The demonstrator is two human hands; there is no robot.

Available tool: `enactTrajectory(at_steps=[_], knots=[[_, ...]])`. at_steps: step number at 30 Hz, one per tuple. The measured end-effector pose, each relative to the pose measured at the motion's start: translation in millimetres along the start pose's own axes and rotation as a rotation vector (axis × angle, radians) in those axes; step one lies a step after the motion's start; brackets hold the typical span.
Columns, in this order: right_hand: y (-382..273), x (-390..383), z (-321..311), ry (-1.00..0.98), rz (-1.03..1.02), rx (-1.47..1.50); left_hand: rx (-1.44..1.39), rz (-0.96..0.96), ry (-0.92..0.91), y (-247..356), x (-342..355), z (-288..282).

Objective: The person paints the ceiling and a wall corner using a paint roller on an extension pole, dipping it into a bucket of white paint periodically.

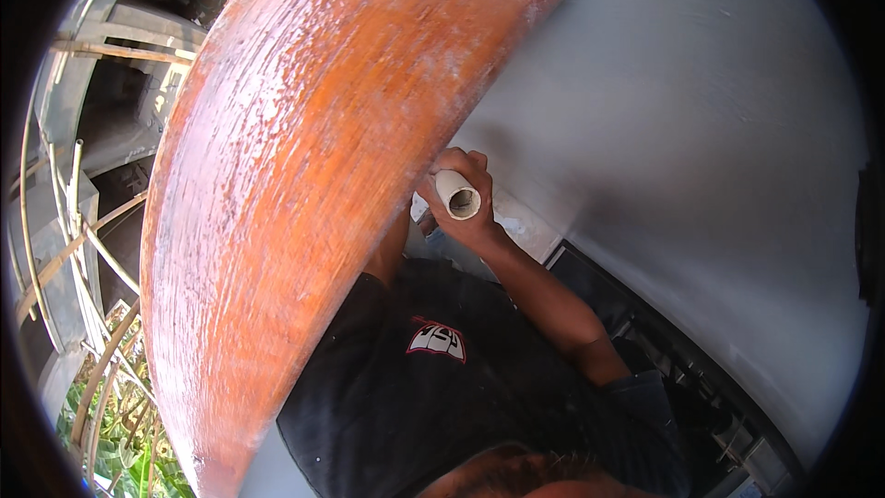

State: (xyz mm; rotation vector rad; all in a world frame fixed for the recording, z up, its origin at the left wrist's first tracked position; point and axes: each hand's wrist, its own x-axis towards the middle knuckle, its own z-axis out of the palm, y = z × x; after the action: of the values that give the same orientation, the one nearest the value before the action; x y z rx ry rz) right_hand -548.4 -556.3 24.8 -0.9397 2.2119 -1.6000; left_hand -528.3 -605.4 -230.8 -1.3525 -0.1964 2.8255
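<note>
My right hand (481, 184) is closed around a pale hollow tube (448, 183), whose open round end faces up toward me. My left forearm (390, 247) reaches up close to the same tube. The left hand itself is hidden behind the right hand and the wood, so its fingers do not show. A large reddish-brown wooden panel (304, 120) with a wet-looking gloss slants across the view, its lower right edge passing right beside my hands.
A smooth grey wall (701, 120) fills the right side. Along its foot lies a dark-framed opening or rack (682, 360) with unclear items. Bamboo poles (78, 249) and green plants (120, 433) stand at the left, beyond the panel.
</note>
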Motion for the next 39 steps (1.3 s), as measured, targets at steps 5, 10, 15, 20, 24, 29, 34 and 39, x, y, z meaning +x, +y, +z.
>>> enactTrajectory(at_steps=[5,10,15,20,24,29,34,39], knots=[[-19,-2,-11,-0.014,-0.066,0.012,-0.001,0.008,-0.002,5,2,1],[-4,9,-4,0.013,-0.11,-0.036,0.01,0.004,-0.006,4,1,4],[-17,12,-5,0.116,-0.114,-0.031,0.009,0.013,-0.009,9,0,4],[4,15,-3,-0.066,-0.123,-0.073,0.019,0.014,-0.025,10,0,10],[-19,14,-11,-0.02,-0.143,-0.028,0.013,0.026,-0.022,12,-2,8],[-2,14,-1,-0.002,-0.101,0.018,0.024,0.033,-0.043,16,3,15],[-11,7,-10,-0.02,-0.1,0.025,0.015,0.052,-0.046,17,0,11],[5,10,1,-0.063,-0.189,-0.103,0.019,0.062,-0.071,19,-2,19]])
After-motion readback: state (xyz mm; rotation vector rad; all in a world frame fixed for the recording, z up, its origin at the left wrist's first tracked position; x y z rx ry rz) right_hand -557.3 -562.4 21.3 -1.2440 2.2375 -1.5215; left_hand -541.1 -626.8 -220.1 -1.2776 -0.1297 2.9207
